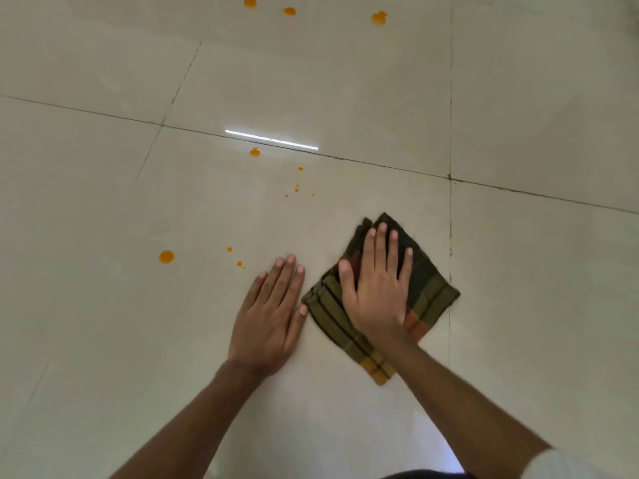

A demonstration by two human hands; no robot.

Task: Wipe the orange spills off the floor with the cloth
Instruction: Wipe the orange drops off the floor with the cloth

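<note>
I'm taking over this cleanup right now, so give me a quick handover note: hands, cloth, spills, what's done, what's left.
Hands: the right hand lies flat, pressing the folded cloth onto the floor. The left hand lies flat on the floor beside the cloth, holding nothing.
Done: no wiped patch can be told; the cloth covers no visible spill.
Left: the big drop and small drops left of the hands, a drop and specks ahead, and three far drops.

No legible text or labels anywhere.
</note>
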